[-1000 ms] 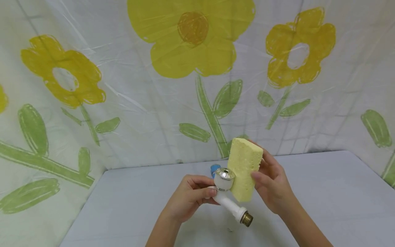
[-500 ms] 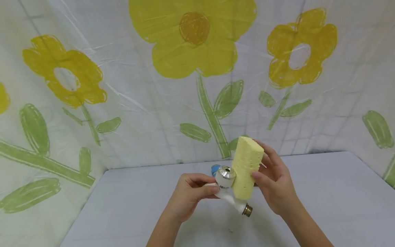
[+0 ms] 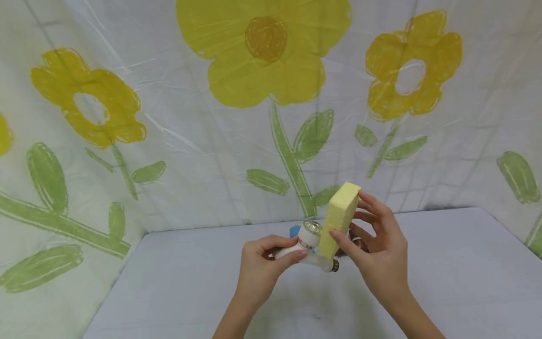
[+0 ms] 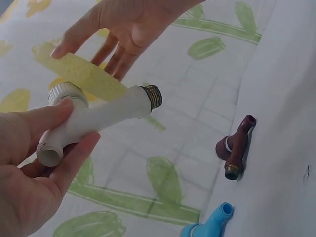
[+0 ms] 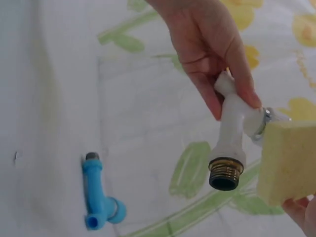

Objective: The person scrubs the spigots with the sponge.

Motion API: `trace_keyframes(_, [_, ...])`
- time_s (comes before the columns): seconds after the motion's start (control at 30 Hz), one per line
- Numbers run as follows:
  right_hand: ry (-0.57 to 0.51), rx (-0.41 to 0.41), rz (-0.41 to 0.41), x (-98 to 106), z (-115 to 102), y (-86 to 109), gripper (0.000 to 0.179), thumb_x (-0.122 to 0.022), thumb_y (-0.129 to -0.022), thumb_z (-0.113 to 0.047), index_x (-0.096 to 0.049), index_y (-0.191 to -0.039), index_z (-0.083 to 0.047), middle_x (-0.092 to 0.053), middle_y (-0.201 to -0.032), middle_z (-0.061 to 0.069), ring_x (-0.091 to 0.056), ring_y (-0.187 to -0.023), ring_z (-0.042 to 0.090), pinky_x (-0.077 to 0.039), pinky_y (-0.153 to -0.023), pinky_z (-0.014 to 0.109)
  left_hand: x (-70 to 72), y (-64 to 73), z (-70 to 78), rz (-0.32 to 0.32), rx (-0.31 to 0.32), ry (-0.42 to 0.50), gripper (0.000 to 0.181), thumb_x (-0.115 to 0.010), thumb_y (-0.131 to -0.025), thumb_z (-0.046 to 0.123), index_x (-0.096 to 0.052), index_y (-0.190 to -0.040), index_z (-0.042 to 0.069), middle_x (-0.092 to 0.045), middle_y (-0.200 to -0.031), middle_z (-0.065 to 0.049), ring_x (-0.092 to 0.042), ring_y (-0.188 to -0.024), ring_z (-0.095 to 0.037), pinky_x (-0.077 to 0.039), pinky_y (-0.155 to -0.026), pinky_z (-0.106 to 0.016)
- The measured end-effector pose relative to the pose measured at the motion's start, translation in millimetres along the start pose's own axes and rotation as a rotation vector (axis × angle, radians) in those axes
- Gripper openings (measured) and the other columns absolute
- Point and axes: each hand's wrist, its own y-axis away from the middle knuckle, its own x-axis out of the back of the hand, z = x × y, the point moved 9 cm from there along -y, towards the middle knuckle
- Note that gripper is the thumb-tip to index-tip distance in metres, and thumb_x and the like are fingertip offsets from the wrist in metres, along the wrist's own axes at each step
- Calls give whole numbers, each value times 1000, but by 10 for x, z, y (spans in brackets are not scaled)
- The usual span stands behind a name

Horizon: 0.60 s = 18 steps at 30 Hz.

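My left hand (image 3: 263, 270) grips a white plastic tap (image 4: 106, 114) by the spout end, thumb on one side and fingers on the other. The tap has a silver-topped knob (image 3: 312, 228) and a brass threaded end (image 5: 225, 173) that points away from the hand. In my right hand (image 3: 384, 256) is a yellow block sponge (image 3: 340, 212), pinched between thumb and fingertips and standing tilted on its narrow side. The sponge sits right beside the knob; from the head it partly covers the tap, and the exact spot of contact is hidden.
On the pale table (image 3: 182, 282), behind the hands, lie a blue tap (image 4: 212, 220) and a dark brown tap (image 4: 238, 148), both partly hidden in the head view. A plastic sheet (image 3: 190, 155) printed with yellow flowers hangs at the back and left.
The tap has turned in my left hand, its threaded end swinging upward and away. My right hand has tilted the sponge so a narrower side faces me. The brown tap behind shows more.
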Motion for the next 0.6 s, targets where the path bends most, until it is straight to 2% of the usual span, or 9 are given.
trace_keyframes(0.1, [63, 24, -16, -26, -21, 11, 82, -78, -75, 28, -52, -149, 6, -60, -140, 6, -62, -116, 16, -59, -93, 19, 16, 5, 7, 8, -6, -13, 22, -90, -79, -3, -81, -99, -4, -78, -99, -20, -73, -81, -9, -61, -68, -21])
trace_keyframes(0.2, [209, 80, -67, -92, -63, 17, 80, -86, -73, 19, -55, -146, 5, -61, -139, 4, -64, -113, 13, -60, -86, 17, 59, 7, 34, 37, -29, -34, 21, -90, -79, -1, -82, -97, -2, -78, -95, -18, -71, -80, -8, -59, -65, -19])
trace_keyframes(0.3, [412, 184, -142, -170, -98, 27, 64, -89, -86, -13, -62, -142, -1, -62, -133, 10, -65, -102, 13, -61, -72, 15, 109, -2, 43, 70, -43, -38, 19, -89, -80, 0, -82, -98, -1, -78, -95, -17, -70, -80, -9, -58, -65, -20])
trace_keyframes(0.37, [524, 241, -202, -216, -99, 42, 56, -80, -95, -35, -65, -140, -6, -61, -132, 15, -64, -102, 18, -58, -71, 13, 141, -13, 26, 87, -26, -10, 20, -88, -82, 0, -82, -100, -2, -78, -99, -17, -72, -83, -11, -60, -69, -21])
trace_keyframes(0.4, [578, 276, -232, -239, -104, 51, 54, -74, -97, -40, -67, -140, -8, -60, -131, 17, -62, -103, 21, -57, -72, 13, 158, -18, 16, 98, -12, 10, 21, -88, -83, 0, -81, -102, -3, -78, -101, -17, -73, -85, -12, -62, -72, -22])
trace_keyframes(0.47, [659, 334, -291, -276, -109, 66, 50, -72, -96, -38, -68, -138, -11, -60, -129, 20, -59, -108, 29, -56, -80, 19, 205, -25, -10, 129, 22, 39, 25, -87, -83, 1, -80, -107, -4, -78, -105, -16, -73, -88, -14, -62, -74, -23])
trace_keyframes(0.6, [780, 396, -375, -319, -110, 77, 56, -79, -81, -22, -70, -136, -17, -62, -124, 17, -56, -109, 33, -55, -84, 39, 303, -21, -44, 200, 83, 80, 37, -86, -86, 3, -76, -121, -2, -78, -106, -14, -73, -90, -15, -62, -78, -23])
